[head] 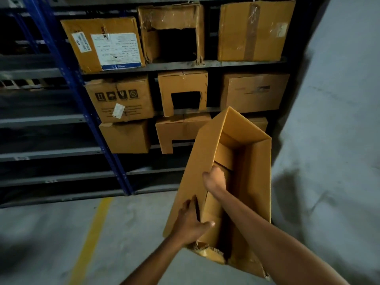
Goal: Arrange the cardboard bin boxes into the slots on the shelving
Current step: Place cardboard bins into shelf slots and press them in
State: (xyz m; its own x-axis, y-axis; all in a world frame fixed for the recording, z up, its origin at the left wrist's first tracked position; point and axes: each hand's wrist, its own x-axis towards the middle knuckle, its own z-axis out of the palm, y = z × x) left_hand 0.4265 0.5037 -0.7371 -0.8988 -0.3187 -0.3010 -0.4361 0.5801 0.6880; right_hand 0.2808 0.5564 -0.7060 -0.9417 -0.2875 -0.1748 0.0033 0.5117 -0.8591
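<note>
I hold a long open cardboard bin box (193, 171) tilted in front of the shelving (181, 65), its open top facing me and its near end torn. My left hand (190, 222) grips the box's near left wall, thumb inside. My right hand (213, 178) reaches into the box and curls over the left wall's top edge from inside. The box's far end points at the lower right of the shelving. Several cardboard boxes fill the upper shelves; three in the middle column have square cut-outs, such as the cut-out box (183, 92).
A blue upright (67, 64) bounds the shelving on the left, with grey shelf boards beyond it. A concrete wall (339, 99) stands close on the right. A yellow line (92, 233) runs along the grey floor. The lowest shelf levels look dark and unoccupied.
</note>
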